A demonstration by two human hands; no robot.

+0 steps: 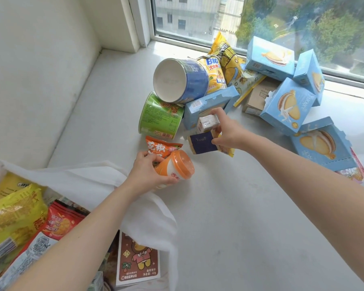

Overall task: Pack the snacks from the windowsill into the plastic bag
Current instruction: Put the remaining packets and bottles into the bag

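My left hand [147, 171] grips an orange cup with an orange lid [176, 166], lying tilted just above the white plastic bag [88, 181] at the lower left. The bag holds yellow, red and brown snack packets. My right hand [227, 131] pinches a small white packet [207, 122] between thumb and fingers, and its lower fingers touch a dark blue packet [202, 143]. An orange packet [162, 147] lies on the white windowsill [229, 217] beside my left hand. A green tub [160, 116] and a blue tub [181, 80] lie on their sides behind it.
Several light blue biscuit boxes [288, 106] are piled at the right along the window [261, 24], with yellow snack bags [225, 57] and a brown carton [259, 97] among them. A white wall [36, 70] closes the left side.
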